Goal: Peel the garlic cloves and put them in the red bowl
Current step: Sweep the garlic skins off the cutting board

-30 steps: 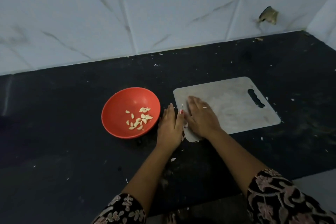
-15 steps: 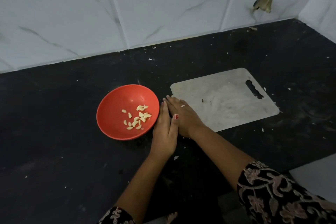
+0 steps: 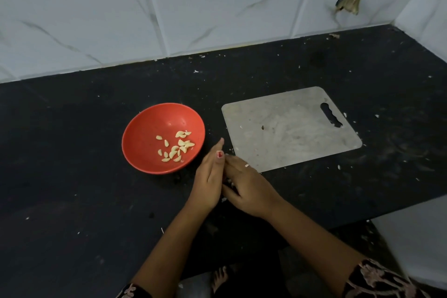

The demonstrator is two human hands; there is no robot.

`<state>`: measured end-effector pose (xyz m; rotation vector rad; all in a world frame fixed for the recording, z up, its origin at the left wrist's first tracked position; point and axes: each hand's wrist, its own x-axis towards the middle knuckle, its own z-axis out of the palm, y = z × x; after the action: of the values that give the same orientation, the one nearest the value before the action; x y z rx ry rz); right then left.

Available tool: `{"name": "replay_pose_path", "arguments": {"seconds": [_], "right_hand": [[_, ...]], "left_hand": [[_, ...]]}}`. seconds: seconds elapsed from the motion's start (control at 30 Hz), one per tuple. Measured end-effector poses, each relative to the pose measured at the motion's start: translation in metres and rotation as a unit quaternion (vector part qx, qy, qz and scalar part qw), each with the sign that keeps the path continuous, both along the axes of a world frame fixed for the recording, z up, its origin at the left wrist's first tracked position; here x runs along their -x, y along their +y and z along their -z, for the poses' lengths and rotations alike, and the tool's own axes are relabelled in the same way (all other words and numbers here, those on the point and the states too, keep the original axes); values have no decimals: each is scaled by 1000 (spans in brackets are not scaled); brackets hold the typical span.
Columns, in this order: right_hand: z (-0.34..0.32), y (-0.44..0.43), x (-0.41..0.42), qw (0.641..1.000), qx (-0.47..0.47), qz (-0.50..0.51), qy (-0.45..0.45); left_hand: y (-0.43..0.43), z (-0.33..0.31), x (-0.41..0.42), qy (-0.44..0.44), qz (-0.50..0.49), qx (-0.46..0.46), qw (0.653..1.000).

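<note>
The left hand (image 3: 210,178) stands on its edge on the counter (image 3: 72,164), fingers straight and together. The right hand (image 3: 248,187) lies palm down just beside it, fingers stretched out with their tips against the left thumb. Neither grips anything; white peel scraps (image 3: 231,184) show in the gap between them. The bowl (image 3: 145,133), left of the hands, holds the peeled cloves (image 3: 176,147). A grey board (image 3: 290,133) lies to the right, with scraps scattered around it and a tiled wall (image 3: 217,7) behind.

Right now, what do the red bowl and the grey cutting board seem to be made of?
The round red bowl looks like matte plastic: even colour, soft dull sheen. The flat grey rectangular cutting board seems to be metal, perhaps steel, or worn plastic: thin, scuffed, with a cut-out handle slot.
</note>
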<state>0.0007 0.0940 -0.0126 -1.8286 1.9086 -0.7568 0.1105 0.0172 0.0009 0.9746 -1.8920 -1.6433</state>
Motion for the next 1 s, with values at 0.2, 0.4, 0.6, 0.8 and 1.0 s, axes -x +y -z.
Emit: {"name": "replay_pose_path", "arguments": {"seconds": [0.2, 0.4, 0.6, 0.8, 1.0], "right_hand": [[7, 11, -25, 999, -26, -33, 10], [0, 26, 2, 986, -26, 138, 94], [6, 37, -29, 972, -152, 86, 158], [0, 16, -47, 988, -86, 42, 117], [12, 3, -43, 994, 37, 15, 100]], "left_hand": [[10, 7, -16, 19, -27, 13, 999], [14, 10, -22, 46, -53, -24, 997], [17, 10, -22, 77, -84, -62, 991], [16, 6, -27, 86, -97, -79, 988], [22, 12, -37, 80, -125, -77, 986]]}}
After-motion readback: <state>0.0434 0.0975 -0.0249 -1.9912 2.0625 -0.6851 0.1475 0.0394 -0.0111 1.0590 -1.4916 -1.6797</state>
